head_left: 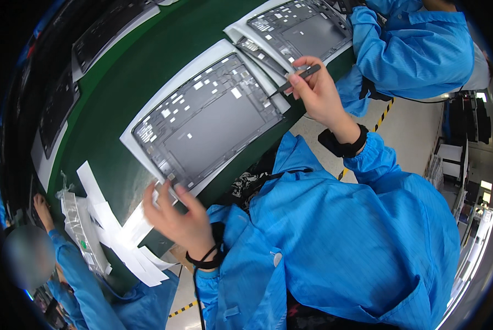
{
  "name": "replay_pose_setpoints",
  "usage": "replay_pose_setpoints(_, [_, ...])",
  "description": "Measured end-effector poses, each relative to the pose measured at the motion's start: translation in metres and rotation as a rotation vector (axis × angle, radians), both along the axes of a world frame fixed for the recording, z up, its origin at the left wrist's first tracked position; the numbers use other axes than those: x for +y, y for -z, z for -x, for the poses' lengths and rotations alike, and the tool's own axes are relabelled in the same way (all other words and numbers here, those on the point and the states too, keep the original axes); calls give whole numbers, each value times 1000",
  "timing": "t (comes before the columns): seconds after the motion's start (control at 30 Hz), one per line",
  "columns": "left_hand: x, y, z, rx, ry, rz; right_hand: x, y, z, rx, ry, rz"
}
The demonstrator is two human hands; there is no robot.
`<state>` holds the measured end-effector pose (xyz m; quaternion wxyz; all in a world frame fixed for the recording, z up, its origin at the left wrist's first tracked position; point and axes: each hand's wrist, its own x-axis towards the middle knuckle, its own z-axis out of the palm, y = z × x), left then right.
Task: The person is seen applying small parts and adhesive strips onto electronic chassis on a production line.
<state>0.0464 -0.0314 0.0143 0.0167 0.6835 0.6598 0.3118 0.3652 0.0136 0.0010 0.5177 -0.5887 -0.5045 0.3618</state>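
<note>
In front of me a dark grey tablet housing [213, 129] lies on a white foam sheet [132, 144], with small white pads dotted along its upper part. My right hand [315, 91] is closed on black tweezers [290, 84], whose tip points down at the housing's right side; whether the tip touches cannot be made out. Beside the lower left corner of the housing is my left hand [177, 217], its fingers spread and slightly blurred, with nothing seen in it. A fingertip overlaps the corner, and contact is unclear.
Another housing [304, 30] lies at the upper right by a co-worker's blue sleeve [417, 49]. White paper strips [114, 220] and a clear plastic-wrapped bundle [81, 231] rest at the left on the green table [114, 102]. A second co-worker's hand [43, 212] appears at far left.
</note>
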Motion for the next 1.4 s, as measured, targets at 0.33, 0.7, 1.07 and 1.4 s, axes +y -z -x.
replay_pose_setpoints(0.33, [40,23,-110,-178,503,185,-1,11,0,75,-69,53])
replay_pose_setpoints(0.7, [44,26,-111,-170,474,237,-5,-3,7,-232,-26,26])
replay_pose_setpoints(1.07, [43,27,-150,196,632,131,-2,-3,9,-349,-15,-13])
replay_pose_setpoints(1.4, [33,26,-159,352,606,34,-1,-13,-9,-89,123,-355])
